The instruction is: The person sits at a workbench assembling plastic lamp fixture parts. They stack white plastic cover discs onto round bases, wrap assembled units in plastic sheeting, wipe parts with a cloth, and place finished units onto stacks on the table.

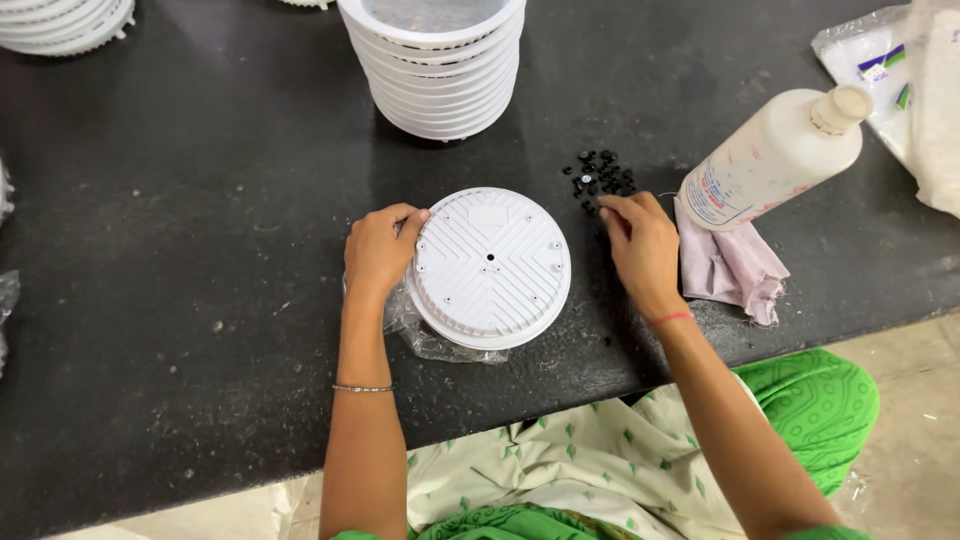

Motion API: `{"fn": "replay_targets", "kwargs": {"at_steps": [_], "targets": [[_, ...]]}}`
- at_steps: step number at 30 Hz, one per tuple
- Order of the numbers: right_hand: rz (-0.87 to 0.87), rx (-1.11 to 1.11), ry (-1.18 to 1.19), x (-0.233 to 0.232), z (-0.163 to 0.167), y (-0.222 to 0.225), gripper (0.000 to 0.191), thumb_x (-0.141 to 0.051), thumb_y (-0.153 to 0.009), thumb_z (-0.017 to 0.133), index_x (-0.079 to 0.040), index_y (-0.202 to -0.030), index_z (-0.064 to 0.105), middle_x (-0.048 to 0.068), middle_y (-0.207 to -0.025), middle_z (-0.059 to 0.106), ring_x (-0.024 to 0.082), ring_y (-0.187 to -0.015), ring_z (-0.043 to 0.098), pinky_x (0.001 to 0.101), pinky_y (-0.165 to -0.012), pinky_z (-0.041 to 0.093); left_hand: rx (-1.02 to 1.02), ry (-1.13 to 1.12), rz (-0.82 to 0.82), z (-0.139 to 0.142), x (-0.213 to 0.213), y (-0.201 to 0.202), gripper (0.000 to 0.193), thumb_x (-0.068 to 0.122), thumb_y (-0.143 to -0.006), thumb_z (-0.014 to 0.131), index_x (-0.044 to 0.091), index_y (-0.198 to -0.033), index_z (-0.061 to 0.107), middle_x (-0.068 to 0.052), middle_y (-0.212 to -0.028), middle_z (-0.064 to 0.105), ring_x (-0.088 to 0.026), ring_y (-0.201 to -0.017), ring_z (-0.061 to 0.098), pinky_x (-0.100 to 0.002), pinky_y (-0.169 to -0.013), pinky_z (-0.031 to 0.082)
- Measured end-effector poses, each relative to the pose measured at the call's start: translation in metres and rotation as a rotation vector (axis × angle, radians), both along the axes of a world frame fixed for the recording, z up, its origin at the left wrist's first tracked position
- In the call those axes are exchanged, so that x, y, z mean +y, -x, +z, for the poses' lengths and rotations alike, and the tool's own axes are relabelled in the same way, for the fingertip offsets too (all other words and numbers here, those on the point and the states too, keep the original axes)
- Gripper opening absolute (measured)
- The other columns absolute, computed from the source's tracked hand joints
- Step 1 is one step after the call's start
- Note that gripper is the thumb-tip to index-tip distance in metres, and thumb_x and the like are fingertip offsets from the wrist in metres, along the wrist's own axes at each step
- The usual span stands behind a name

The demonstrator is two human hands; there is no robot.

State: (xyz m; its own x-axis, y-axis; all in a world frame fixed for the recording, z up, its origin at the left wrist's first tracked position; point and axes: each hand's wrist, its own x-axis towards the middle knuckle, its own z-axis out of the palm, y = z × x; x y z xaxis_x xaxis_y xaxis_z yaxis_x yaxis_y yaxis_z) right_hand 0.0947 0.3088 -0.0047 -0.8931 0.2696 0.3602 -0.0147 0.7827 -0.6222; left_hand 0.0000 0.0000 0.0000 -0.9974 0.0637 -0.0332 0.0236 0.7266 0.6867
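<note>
Surface: a black stone-like worktop [180, 260] is seen from above, dusty and speckled with pale crumbs; its front edge runs across the lower part of the view, and a pale floor is glimpsed at the lower right.
Stacks: a tall stack of white round housings [435, 65] is set at the top centre of the worktop; a lower stack of similar white parts [65, 25] is cut off by the top left corner.
Bottle: a white plastic bottle [775, 155] with a printed label is laid tilted on a crumpled pale pink cloth [730, 265], its capped neck pointed to the upper right.
Bags: clear plastic bags [900, 80] with white contents are piled at the right edge.
Disc: a white round ribbed disc [490, 268], with a small centre hole and several screw holes, is laid flat near the front edge on a crumpled clear plastic wrap [425, 335].
Small parts: a loose heap of tiny black pieces [598, 178] is scattered just right of the disc, beside the bottle.
Left hand: the left hand [380, 250] is curled over the disc's left rim, fingers clamped on its edge.
Right hand: the right hand [640, 245] is laid palm down, its fingertips gathered at the near edge of the black pieces; whether one is pinched cannot be told.
</note>
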Motion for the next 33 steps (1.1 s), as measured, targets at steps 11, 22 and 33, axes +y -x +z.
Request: {"fn": "replay_targets", "kwargs": {"at_steps": [11,22,33], "targets": [[0.037,0.011,-0.247,-0.005,-0.008,0.012,0.011,-0.016,-0.091,0.076,-0.009,-0.098,0.077,0.009,-0.093,0.066,0.031,-0.092,0.064,0.0425,-0.078,0.051,-0.027,-0.050,-0.003,0.007,-0.008,0.009,0.030,0.040,-0.094,0.067,0.013,-0.101,0.079,-0.012,-0.084,0.076,-0.034,-0.082,0.073,-0.042,-0.074,0.054],[0.066,-0.019,-0.111,0.000,0.007,0.002,0.012,-0.012,-0.090,0.076,-0.007,-0.101,0.077,0.009,-0.094,0.070,0.026,-0.078,0.070,0.0363,-0.070,0.054,-0.089,-0.081,0.014,0.016,-0.005,0.010,0.030,0.039,-0.094,0.065,0.014,-0.101,0.080,-0.009,-0.084,0.078,-0.029,-0.079,0.075,-0.041,-0.073,0.055],[0.116,-0.011,-0.232,-0.005,0.007,0.013,0.014,-0.016,-0.088,0.080,-0.009,-0.100,0.080,0.010,-0.093,0.070,0.027,-0.081,0.068,0.0376,-0.072,0.053,0.022,-0.087,-0.026,0.000,-0.010,0.018,0.030,0.040,-0.094,0.066,0.014,-0.100,0.080,-0.012,-0.087,0.077,-0.035,-0.083,0.073,-0.044,-0.073,0.054]]}}
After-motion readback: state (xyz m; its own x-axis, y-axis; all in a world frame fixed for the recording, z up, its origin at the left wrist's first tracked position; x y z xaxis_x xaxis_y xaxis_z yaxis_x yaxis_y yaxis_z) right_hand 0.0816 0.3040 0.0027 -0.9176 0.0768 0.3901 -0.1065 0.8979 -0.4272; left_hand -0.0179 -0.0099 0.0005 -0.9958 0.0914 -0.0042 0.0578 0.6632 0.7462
